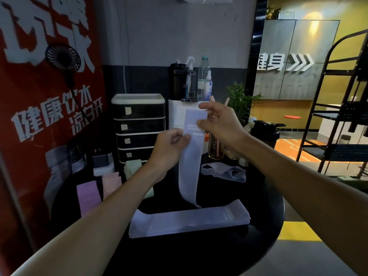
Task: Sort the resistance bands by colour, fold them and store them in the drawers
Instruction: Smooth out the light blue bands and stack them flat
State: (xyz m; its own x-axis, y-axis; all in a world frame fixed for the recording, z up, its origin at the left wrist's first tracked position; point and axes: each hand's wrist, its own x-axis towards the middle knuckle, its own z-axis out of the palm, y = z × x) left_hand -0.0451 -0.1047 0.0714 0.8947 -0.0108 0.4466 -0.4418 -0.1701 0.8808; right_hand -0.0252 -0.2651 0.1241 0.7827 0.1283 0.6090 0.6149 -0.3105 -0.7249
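Closest to us, a flat stack of lavender bands [189, 220] lies along the front of the dark round table [179, 255]. Just above it we hold one lavender band [190, 166] upright, its curled lower end hanging just over the stack. Our left hand [169, 148] has its fingers curled in, and the thumb and fingertips pinch the band's left edge. Our right hand [221, 124] grips the upper part between thumb and narrowly spread fingers; we cannot tell how the far fingers lie behind the strip. The pale print on the band is too blurred to read. To the left lie a purple band [88, 196], a pink pile [112, 181] and a green pile [131, 166] partly hidden by our left forearm. To the right sits a crumpled lavender band [223, 171]. Behind stands the drawer unit [139, 128], its drawers closed and dark.
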